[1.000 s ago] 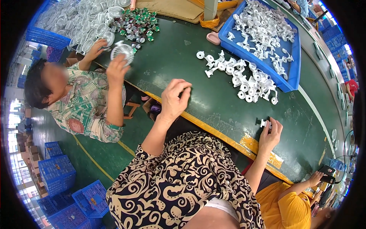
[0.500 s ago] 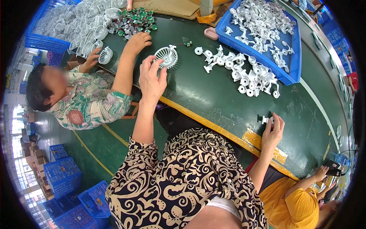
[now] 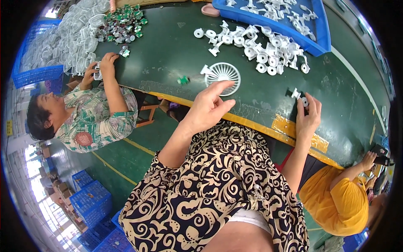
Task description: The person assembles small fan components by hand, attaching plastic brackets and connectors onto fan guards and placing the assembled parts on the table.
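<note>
A round white fan guard (image 3: 221,67) with radial ribs lies on the green table, a small white stem at its upper left. Over its near rim reaches my left hand (image 3: 206,110), index finger laid on the ribs and thumb held apart. Left of the guard is a small green circuit board (image 3: 183,80), blurred. On the right, my right hand (image 3: 308,115) has its fingers closed around a small white plastic bracket with a round end (image 3: 305,101). Part of that bracket is hidden by the fingers.
Behind the hands are a heap of white brackets (image 3: 262,48) and a blue tray (image 3: 321,47) with more. At far left, a co-worker (image 3: 100,115) handles a guard beside piled guards (image 3: 79,44) and circuit boards (image 3: 121,23). A person in yellow (image 3: 336,199) sits at right.
The fan guard and circuit board have moved right and nearer to me along with my left hand. My right hand keeps the bracket near the yellow tape. The co-worker's hands have drawn together on a guard.
</note>
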`<state>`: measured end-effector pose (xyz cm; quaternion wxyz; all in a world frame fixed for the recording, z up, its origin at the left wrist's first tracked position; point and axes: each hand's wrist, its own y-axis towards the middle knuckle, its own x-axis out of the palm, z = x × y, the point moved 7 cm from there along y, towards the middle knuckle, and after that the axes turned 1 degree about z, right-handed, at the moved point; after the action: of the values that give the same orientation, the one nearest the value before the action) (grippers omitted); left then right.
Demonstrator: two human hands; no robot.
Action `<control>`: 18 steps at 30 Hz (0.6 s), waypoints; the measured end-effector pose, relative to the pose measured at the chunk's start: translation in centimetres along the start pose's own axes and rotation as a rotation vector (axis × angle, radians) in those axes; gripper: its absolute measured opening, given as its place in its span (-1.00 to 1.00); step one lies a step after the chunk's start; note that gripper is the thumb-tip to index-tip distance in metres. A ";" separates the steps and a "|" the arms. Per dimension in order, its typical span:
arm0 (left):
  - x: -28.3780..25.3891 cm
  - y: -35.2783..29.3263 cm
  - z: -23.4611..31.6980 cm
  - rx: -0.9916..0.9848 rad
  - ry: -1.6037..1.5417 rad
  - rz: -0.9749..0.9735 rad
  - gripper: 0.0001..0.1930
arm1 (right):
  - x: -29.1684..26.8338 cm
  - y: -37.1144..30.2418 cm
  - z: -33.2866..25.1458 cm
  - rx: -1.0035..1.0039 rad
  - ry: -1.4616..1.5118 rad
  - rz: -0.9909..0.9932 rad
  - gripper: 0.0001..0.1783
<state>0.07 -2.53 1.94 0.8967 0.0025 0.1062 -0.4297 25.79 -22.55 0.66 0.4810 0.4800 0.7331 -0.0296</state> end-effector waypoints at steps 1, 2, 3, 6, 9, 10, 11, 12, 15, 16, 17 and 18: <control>-0.2 0.0 0.2 0.048 0.018 0.007 -0.50 | 0.0 0.0 0.0 0.007 0.002 -0.003 -0.69; -0.5 0.1 0.4 0.097 0.036 0.014 -0.50 | 0.0 0.0 0.1 0.020 -0.002 -0.004 -0.69; -1.2 0.1 0.9 0.097 0.071 0.057 -0.46 | 0.0 -0.1 0.0 0.017 0.000 0.003 -0.69; -2.9 0.4 1.5 0.035 0.378 0.167 -0.42 | -0.1 -0.2 0.2 0.038 0.011 0.011 -0.67; -3.5 0.4 0.7 0.099 0.737 0.207 -0.47 | -0.3 -0.1 0.0 0.049 0.015 0.003 -0.67; -3.7 0.5 0.4 0.100 0.740 0.202 -0.47 | -0.3 -0.1 -0.2 0.048 0.020 0.002 -0.67; -3.7 0.5 0.7 0.174 0.793 0.223 -0.54 | -0.4 0.0 -0.3 0.046 0.024 0.002 -0.67; -3.6 0.5 1.1 0.248 0.841 0.243 -0.60 | -0.4 0.0 -0.2 0.050 0.021 0.004 -0.67; -3.9 0.9 0.3 0.144 0.841 0.233 -0.70 | -0.4 0.1 -0.1 0.066 0.012 -0.024 -0.67; -3.7 1.0 0.4 0.148 0.841 0.229 -0.70 | -0.3 0.1 -0.1 0.076 -0.001 -0.032 -0.67; -3.6 1.0 0.5 0.142 0.830 0.241 -0.74 | -0.3 0.1 -0.1 0.085 -0.014 -0.039 -0.67; -3.6 0.9 0.6 0.135 0.819 0.251 -0.77 | -0.3 0.1 -0.1 0.089 -0.015 -0.037 -0.67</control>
<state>-1.32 0.79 3.12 0.8236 0.2445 0.4239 -0.2867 25.84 -22.67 0.94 0.4638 0.4870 0.7363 -0.0748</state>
